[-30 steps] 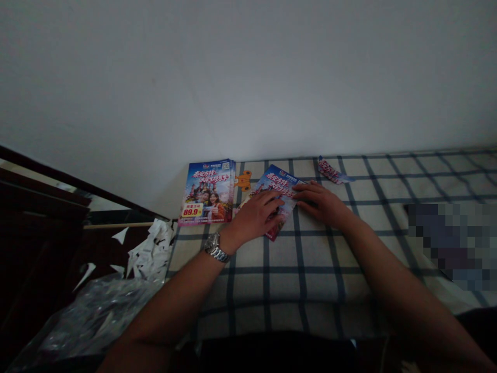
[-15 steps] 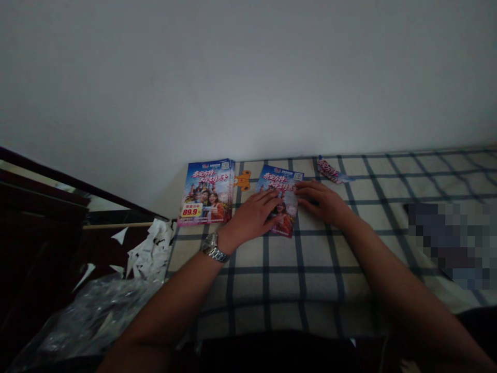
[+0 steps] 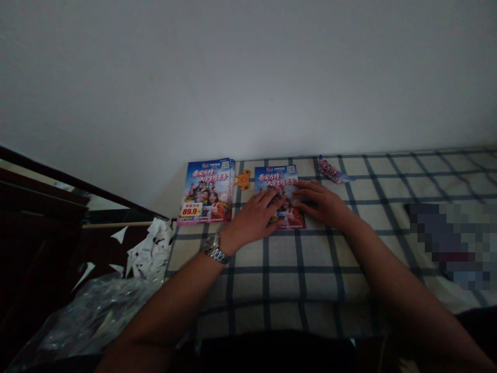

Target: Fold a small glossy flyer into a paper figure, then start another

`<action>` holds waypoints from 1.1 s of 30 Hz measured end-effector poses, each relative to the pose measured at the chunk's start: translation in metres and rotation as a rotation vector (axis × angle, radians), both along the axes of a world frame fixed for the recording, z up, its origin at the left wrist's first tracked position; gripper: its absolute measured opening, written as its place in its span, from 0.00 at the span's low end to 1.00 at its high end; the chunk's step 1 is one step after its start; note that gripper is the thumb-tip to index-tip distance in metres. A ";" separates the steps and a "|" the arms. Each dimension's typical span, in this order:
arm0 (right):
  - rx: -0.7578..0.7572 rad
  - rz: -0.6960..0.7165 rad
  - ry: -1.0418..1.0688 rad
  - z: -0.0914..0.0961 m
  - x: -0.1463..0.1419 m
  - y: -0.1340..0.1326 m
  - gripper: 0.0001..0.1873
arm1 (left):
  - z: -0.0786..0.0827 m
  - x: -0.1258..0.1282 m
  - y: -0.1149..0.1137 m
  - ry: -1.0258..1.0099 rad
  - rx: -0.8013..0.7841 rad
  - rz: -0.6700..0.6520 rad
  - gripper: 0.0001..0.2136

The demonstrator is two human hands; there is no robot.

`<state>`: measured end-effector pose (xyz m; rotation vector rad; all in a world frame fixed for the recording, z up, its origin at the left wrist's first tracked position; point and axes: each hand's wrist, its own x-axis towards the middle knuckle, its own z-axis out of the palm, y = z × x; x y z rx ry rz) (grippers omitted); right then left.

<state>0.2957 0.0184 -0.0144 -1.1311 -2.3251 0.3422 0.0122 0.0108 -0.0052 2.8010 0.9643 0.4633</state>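
Note:
A single colourful flyer [image 3: 276,178] lies flat and square on the checked bedsheet [image 3: 310,259]. My left hand [image 3: 254,217], with a metal watch at the wrist, rests palm down on the flyer's left half, fingers stretched out. My right hand [image 3: 320,202] lies flat on its right edge, fingers pointing left. Neither hand grips anything. To the left, a stack of the same flyers [image 3: 206,191] sits near the bed's corner.
A small orange cartoon figure [image 3: 243,180] lies between stack and flyer. A folded flyer piece [image 3: 331,171] lies by the white wall. Torn white paper scraps [image 3: 149,248] and a clear plastic bag [image 3: 93,316] sit left of the bed. A blurred dark patch [image 3: 450,238] lies at right.
The single flyer has been turned from a tilted position to lie straight beside the stack. Both hands turned with it and stay flat on it.

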 end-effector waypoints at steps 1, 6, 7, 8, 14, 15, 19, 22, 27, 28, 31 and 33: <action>-0.002 0.004 -0.007 -0.001 0.000 0.000 0.18 | -0.001 0.000 0.000 -0.004 -0.002 0.000 0.29; 0.012 0.014 -0.030 -0.002 0.000 0.000 0.19 | 0.000 -0.001 0.001 -0.007 0.001 -0.008 0.30; 0.016 0.014 -0.029 -0.003 0.001 0.000 0.19 | 0.002 -0.002 0.002 -0.011 0.005 -0.017 0.31; 0.017 0.016 -0.028 -0.003 0.001 0.000 0.19 | 0.003 -0.002 0.002 -0.018 0.006 -0.032 0.31; 0.017 0.013 -0.033 -0.003 0.002 0.001 0.20 | 0.013 -0.006 0.004 -0.057 -0.053 -0.108 0.30; 0.017 0.013 -0.036 -0.003 0.002 0.001 0.19 | 0.014 -0.006 0.004 -0.059 -0.058 -0.113 0.29; 0.015 0.012 -0.036 -0.003 0.001 0.000 0.19 | 0.012 -0.006 0.003 -0.074 -0.050 -0.131 0.24; 0.010 0.013 -0.032 -0.004 0.002 0.001 0.19 | 0.010 -0.005 0.003 -0.086 -0.044 -0.125 0.21; -0.018 0.024 -0.013 -0.002 0.001 0.001 0.17 | 0.011 -0.004 0.004 -0.078 -0.045 -0.124 0.12; -0.027 0.024 -0.008 -0.001 0.001 0.001 0.17 | 0.012 -0.004 0.005 -0.077 -0.051 -0.129 0.11; -0.054 0.023 0.030 0.004 -0.001 -0.001 0.17 | 0.014 -0.003 0.007 -0.077 -0.079 -0.135 0.10; -0.062 0.028 0.073 0.008 -0.002 -0.003 0.17 | 0.013 -0.002 0.008 -0.084 -0.080 -0.128 0.10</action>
